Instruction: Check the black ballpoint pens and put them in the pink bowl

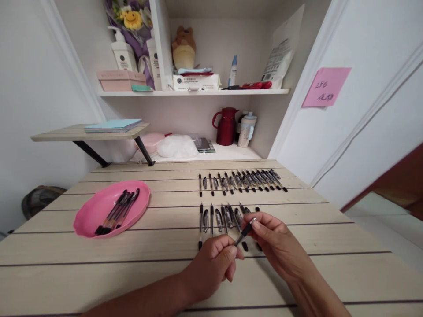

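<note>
Between my hands is a pen (245,230) with a dark grip and a bright metal tip, slanting up to the right. The fingers of my left hand (214,259) are closed around its lower barrel. Thumb and fingers of my right hand (272,235) pinch it at the tip end. Just beyond lies a near row of uncapped pens (201,226) with separate black caps (218,219) between them; my hands partly cover its right end. Farther back is a longer row of pens and caps (244,181).
A pink dish (81,218) holding several capped pens (119,211) sits on the left of the slatted table (132,273). A small raised stand (62,133) carries light-blue paper (112,125). At the back, a red jug (226,127) and a cup (247,131) stand under a shelf (198,93).
</note>
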Tool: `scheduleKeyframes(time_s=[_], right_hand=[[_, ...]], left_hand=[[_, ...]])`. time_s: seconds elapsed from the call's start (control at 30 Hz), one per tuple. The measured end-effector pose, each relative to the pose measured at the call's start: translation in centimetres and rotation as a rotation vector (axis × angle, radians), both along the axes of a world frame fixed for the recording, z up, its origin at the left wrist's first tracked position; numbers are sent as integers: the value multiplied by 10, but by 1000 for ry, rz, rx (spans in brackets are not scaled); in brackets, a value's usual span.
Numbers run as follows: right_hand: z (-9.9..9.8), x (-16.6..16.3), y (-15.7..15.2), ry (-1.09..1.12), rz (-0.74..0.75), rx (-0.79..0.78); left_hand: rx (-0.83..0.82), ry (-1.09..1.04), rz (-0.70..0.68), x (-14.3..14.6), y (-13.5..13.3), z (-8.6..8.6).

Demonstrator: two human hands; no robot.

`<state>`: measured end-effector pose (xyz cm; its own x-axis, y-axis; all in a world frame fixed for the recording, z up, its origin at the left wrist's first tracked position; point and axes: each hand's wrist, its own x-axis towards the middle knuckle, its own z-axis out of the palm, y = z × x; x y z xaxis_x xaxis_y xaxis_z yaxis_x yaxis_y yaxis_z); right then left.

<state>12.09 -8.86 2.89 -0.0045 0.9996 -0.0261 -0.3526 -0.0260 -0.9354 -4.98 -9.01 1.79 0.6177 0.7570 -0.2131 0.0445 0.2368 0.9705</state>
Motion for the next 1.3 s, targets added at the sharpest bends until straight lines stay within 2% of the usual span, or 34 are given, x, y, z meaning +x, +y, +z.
scheduleKeyframes(time_s=[0.2, 0.37, 0.57, 0.77, 0.9, 0.97, 1.03, 1.07, 1.17, 1.23, 1.3], right_hand=[[-1, 0, 0, 39, 64, -2], [-2, 1, 0, -25, -3, 22], [0, 3, -1, 2, 24, -18], [-8, 2, -1, -96, -65, -5], [0, 12, 1, -212, 17, 17], [10, 26, 8, -344, 26, 54], [16, 44, 17, -595, -120, 86], [16, 53, 23, -798, -215, 78], [1, 70, 41, -1391, -323, -1], [-15, 73, 52, -1582, -300, -43], [-27, 73, 60, -1622, -287, -52]], left_hand=[[-1, -5, 5, 0, 1, -1], [20, 12, -10, -1, 1, 0], [42, 22, -4, -1, 0, 0], [69, 33, -2, -2, 0, -3], [63, 31, 9, -1, 2, -5], [44, 24, 18, -1, 3, -5], [31, 16, 31, -1, 3, -5], [29, 13, 39, -1, 3, -5], [21, 24, 52, -1, 4, -3], [19, 35, 49, -1, 4, -2], [19, 42, 43, -1, 4, -2]])
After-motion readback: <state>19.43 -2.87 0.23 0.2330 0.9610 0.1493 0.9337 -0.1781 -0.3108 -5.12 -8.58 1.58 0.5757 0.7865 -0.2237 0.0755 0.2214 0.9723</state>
